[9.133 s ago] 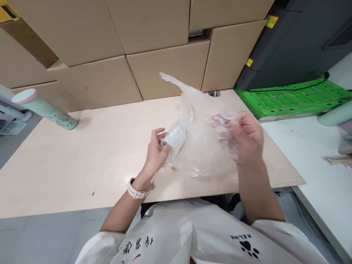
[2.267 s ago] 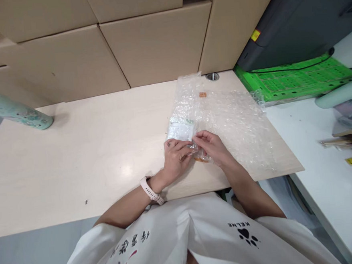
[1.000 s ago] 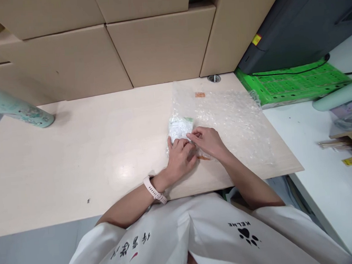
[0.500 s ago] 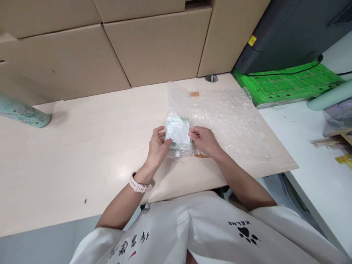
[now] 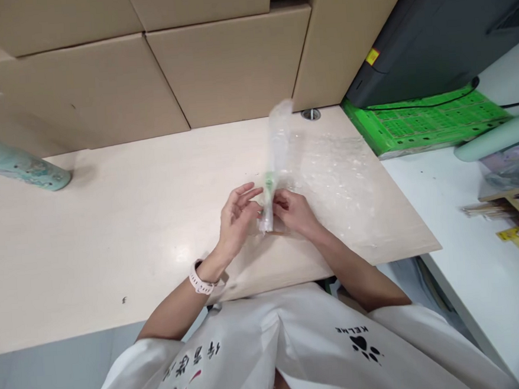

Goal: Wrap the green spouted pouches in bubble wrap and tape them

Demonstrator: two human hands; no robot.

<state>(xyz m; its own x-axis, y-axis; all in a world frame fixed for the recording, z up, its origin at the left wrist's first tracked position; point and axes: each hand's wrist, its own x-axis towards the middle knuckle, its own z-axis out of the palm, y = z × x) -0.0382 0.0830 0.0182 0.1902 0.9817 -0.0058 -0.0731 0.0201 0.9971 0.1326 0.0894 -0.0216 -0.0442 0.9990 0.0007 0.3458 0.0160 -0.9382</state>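
A sheet of clear bubble wrap [image 5: 329, 172] lies on the pale wooden desk [image 5: 111, 228]. Its left edge stands up on end, folded over a small white and green packet [image 5: 268, 203] that is tipped onto its edge. My right hand [image 5: 294, 211] pinches the packet and wrap from the right side. My left hand [image 5: 237, 217] is just left of it, fingers spread and curved, fingertips at the packet. A pale watch sits on my left wrist.
Stacked cardboard boxes [image 5: 233, 66] line the back of the desk. A mint bottle [image 5: 17, 167] lies at the far left. A green crate [image 5: 423, 121] under a dark case [image 5: 444, 33] sits at right, beside a white table [image 5: 481, 262].
The packet lay flat on the wrap half a second ago; now it is turned up on edge with the wrap's left edge lifted. My left hand has let go and opened.
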